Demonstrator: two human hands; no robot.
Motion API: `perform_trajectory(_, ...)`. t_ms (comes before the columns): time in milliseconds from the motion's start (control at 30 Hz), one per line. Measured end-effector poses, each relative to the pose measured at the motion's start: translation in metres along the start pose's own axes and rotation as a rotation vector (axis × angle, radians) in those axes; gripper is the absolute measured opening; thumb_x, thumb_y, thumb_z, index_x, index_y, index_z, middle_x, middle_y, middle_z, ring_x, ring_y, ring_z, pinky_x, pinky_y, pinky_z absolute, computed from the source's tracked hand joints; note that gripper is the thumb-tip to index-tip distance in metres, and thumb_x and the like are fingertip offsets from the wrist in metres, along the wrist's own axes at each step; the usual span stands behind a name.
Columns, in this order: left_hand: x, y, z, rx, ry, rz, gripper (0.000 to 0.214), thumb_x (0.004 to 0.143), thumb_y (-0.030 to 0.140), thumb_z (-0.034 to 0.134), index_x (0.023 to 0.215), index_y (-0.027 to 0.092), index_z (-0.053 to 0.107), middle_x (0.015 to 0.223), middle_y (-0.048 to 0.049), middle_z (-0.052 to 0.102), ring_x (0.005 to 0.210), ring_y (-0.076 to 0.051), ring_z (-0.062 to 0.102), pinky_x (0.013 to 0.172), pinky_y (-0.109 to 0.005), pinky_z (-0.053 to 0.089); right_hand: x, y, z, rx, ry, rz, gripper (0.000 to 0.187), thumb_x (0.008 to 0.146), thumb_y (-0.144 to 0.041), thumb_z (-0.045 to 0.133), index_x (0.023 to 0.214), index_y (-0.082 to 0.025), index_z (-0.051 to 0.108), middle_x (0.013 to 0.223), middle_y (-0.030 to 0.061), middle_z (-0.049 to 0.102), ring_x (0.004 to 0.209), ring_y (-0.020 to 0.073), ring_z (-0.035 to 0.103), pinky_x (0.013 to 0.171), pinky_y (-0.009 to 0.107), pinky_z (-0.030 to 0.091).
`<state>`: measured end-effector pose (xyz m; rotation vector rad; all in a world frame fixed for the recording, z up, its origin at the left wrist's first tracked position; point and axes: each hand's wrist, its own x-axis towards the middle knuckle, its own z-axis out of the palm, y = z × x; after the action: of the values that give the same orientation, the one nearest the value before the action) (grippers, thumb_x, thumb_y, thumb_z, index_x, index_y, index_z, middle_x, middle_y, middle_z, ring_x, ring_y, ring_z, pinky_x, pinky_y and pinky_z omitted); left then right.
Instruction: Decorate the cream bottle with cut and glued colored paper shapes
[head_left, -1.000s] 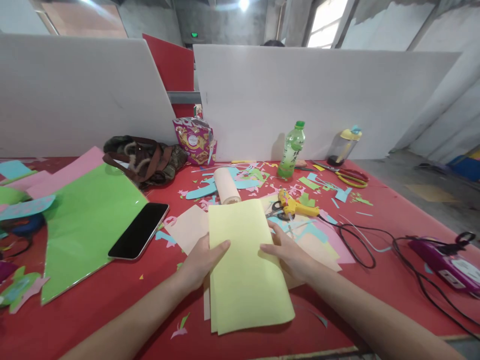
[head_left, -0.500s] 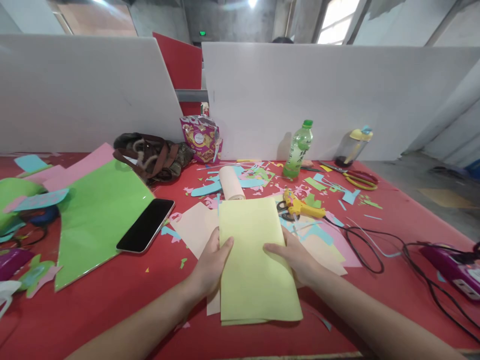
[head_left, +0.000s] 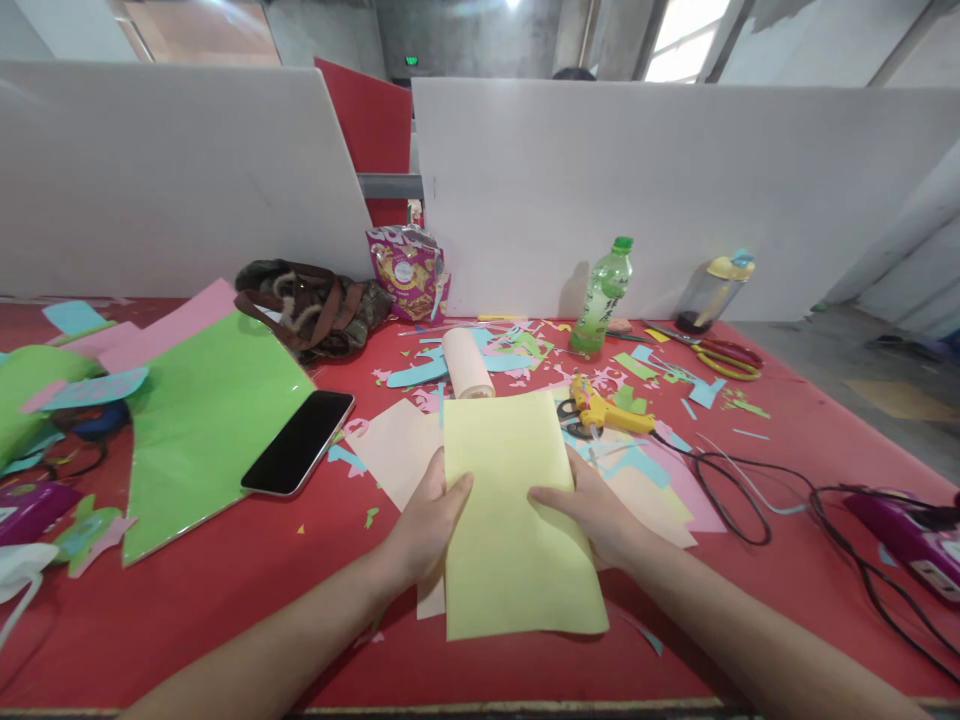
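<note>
A sheet of pale yellow paper (head_left: 517,540) is held up in front of me over the red table. My left hand (head_left: 435,515) grips its left edge, thumb on the front and fingers hidden behind. On the opposite edge, my right hand (head_left: 592,505) pinches it the same way. Beyond the paper's top edge lies a pale pink paper roll (head_left: 466,363). Pale peach sheets (head_left: 394,450) lie partly beneath and behind the held paper. A yellow hot glue gun (head_left: 604,408) rests to the right, close to black-handled scissors (head_left: 574,420).
To the left are a phone (head_left: 300,442) and a green sheet (head_left: 202,430). A bag (head_left: 315,310), a snack packet (head_left: 407,272), a green bottle (head_left: 602,298) and a tumbler (head_left: 716,292) stand along the white partition (head_left: 637,180). Cables (head_left: 757,500) run right to a purple power strip (head_left: 911,540). Paper scraps litter the table.
The view has shifted slightly. Both hands keep their hold on the yellow paper; its lower edge, which showed two layers before, now looks like a single edge.
</note>
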<state>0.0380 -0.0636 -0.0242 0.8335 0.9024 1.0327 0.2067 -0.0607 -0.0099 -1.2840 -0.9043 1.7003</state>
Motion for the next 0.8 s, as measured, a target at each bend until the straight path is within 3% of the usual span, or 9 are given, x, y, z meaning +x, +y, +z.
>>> perform_trajectory(800,0.0006,-0.0017,-0.0002,0.059,0.007,-0.007,0.042,0.077,0.031,0.050,0.114,0.019,0.035,0.120,-0.0116,0.050,0.104,-0.025,0.052,0.083,-0.037,0.045,0.0027,0.0032,0.0007,-0.154,0.057,-0.050,0.055,0.057,-0.019,0.066,0.105,-0.022,0.038,0.108,0.0075,0.057,0.099,0.0253,0.056,0.077,0.038,0.048)
